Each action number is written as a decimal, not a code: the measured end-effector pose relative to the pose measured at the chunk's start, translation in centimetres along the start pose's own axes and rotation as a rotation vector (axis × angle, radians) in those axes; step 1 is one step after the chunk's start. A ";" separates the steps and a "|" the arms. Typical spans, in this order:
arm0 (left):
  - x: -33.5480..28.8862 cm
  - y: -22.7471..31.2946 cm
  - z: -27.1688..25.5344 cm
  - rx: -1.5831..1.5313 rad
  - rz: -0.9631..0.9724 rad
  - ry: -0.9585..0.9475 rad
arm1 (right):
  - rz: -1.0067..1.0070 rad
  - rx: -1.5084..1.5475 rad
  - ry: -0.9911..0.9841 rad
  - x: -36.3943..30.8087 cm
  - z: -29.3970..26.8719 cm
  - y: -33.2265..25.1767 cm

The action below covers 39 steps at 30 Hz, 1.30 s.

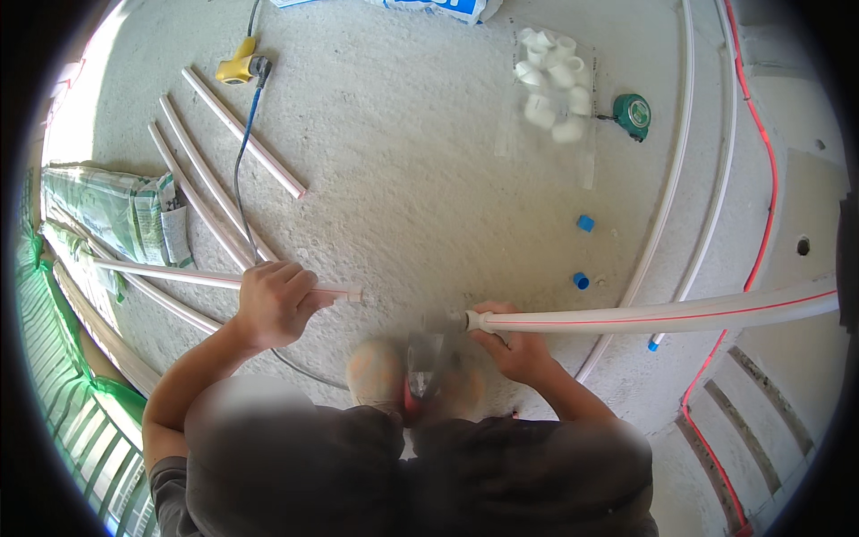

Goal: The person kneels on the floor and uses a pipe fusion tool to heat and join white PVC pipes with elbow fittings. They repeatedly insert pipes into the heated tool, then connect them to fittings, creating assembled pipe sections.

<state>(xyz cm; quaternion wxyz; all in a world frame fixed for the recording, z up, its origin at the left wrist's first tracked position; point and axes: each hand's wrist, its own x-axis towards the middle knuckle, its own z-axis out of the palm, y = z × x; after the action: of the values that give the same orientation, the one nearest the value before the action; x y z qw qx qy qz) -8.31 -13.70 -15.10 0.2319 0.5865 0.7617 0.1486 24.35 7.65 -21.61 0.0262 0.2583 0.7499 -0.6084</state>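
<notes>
My left hand (276,304) is closed round a thin white pipe (179,272) with a red stripe, near the pipe's right end. In my right hand (517,356) is another red-striped white pipe (644,317), which looks thicker and runs off to the right. A white fitting (479,319) sits on its left end, against my fingers. The two pipe ends face each other and are apart. Between them, a blurred grey tool (425,353) stands upright between my shoes (374,371); its kind is hard to make out.
Several loose pipes (201,179) and a yellow socket connector (237,67) on a cable lie at left. A bag of white fittings (550,85), a green tape measure (633,116) and blue caps (581,281) are at right. Long pipes (667,192) run beside a red line (768,170).
</notes>
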 end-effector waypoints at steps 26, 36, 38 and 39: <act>3.3 13.5 -3.4 -0.002 0.302 0.224 | -0.060 0.096 0.223 -5.8 -2.2 -9.9; 1.9 14.3 -4.2 0.014 0.342 0.275 | -0.293 -0.097 0.224 -6.8 -1.8 -10.7; 1.7 14.4 -4.3 0.016 0.347 0.285 | -0.290 -0.055 0.206 -6.8 -1.7 -10.9; 1.7 14.4 -4.3 0.016 0.349 0.291 | -0.285 -0.018 0.189 -6.8 -1.7 -10.9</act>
<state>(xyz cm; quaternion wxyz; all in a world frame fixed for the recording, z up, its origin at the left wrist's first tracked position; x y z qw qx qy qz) 0.96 -8.02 -4.58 0.0857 0.6836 0.6752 0.2635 26.15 5.38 -8.93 -0.1288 0.2053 0.7835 -0.5721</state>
